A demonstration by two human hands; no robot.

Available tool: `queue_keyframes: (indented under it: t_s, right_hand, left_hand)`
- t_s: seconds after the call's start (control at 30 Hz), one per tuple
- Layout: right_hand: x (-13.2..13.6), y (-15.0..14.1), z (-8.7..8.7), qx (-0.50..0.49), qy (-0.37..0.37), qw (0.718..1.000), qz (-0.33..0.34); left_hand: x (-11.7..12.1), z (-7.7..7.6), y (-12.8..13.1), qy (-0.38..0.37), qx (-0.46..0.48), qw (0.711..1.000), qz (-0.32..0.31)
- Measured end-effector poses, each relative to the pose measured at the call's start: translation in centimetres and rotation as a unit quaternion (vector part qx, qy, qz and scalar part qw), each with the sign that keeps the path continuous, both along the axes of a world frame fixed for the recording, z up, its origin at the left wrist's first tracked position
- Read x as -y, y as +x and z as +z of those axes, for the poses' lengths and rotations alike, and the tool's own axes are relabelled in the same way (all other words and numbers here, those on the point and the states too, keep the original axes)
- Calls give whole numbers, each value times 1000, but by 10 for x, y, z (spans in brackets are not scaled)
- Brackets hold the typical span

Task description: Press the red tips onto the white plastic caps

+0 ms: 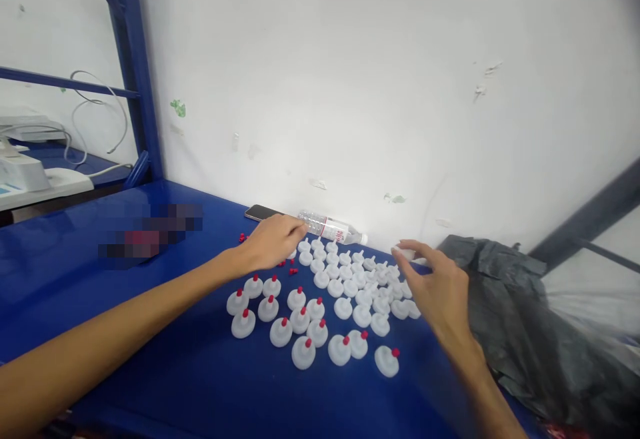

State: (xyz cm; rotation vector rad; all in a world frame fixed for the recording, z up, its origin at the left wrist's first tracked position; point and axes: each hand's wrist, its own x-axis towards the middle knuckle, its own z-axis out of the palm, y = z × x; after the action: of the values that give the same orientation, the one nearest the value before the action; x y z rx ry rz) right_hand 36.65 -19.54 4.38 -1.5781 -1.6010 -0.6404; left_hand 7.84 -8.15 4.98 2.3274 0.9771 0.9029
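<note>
My right hand (440, 285) pinches a white plastic disc (407, 252) between thumb and fingers, above the right end of a cluster of stemmed white discs (350, 285). My left hand (277, 239) has its fingers curled down at the cluster's left end, close to a few small red caps (293, 271). What those fingers hold, if anything, is hidden. Nearer to me, several white discs with red caps on their stems (300, 319) lie spread over the blue table (200, 372).
Along the wall lie a clear plastic bottle (333, 228) on its side and a phone (261, 212). A dark plastic bag (520, 332) slumps at the right. A blue metal post (143, 72) rises at the left, with white equipment (40, 172) beyond it.
</note>
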Motion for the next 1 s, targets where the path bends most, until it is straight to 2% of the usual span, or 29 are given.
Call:
queue_keyframes:
  t_s: [0.07, 0.13, 0.23, 0.33, 0.47, 0.67, 0.83, 1.0]
  right_hand:
    - [1, -6, 2, -58, -48, 996, 43]
    - [4, -24, 1, -79, -89, 987, 111]
    - [6, -50, -2, -60, -138, 970, 191]
    - [7, -63, -8, -28, -177, 955, 235]
    - [3, -64, -18, 5, -202, 945, 257]
    - [-1, -64, -27, 41, -228, 937, 263]
    - [3, -65, -21, 27, -230, 937, 263]
    - [13, -69, -9, -6, -259, 913, 315]
  left_hand:
    - [-4, -5, -3, 70, -112, 991, 12]
    - [-6, -13, -4, 75, -172, 982, -17]
    - [-8, -21, -4, 64, -194, 977, -64]
    - [-10, -23, -5, 54, -204, 973, -94]
    - [-14, -23, -8, 37, -217, 969, -115]
    - [-15, -24, -8, 35, -230, 966, -110]
    - [-14, -24, -9, 37, -235, 966, -101]
    - [-12, -19, -8, 59, -222, 971, -69]
